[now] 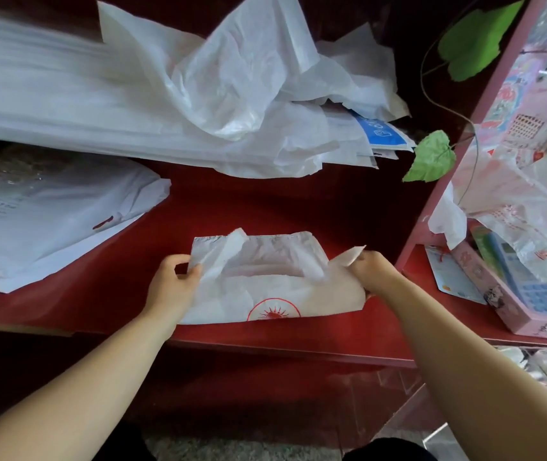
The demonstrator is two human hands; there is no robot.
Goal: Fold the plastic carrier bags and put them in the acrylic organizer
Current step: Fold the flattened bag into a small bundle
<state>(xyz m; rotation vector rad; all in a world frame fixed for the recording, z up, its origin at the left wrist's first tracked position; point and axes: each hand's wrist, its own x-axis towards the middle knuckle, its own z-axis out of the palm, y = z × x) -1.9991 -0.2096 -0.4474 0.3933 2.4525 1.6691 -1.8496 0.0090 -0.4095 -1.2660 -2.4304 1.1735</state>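
Carrier bag [275,287], white with a red sun print, lies flat at the near edge of a red table [298,201], its handles pointing away. The left hand [174,277] pinches its left edge by the handle, and the right hand [370,272] pinches its right side. The bag spans the gap between the two grips, touching both. To fold it well, I judge, pull it taut, line up the edges and press out air before creasing. Farther back lies a loose heap of white bags [232,94].
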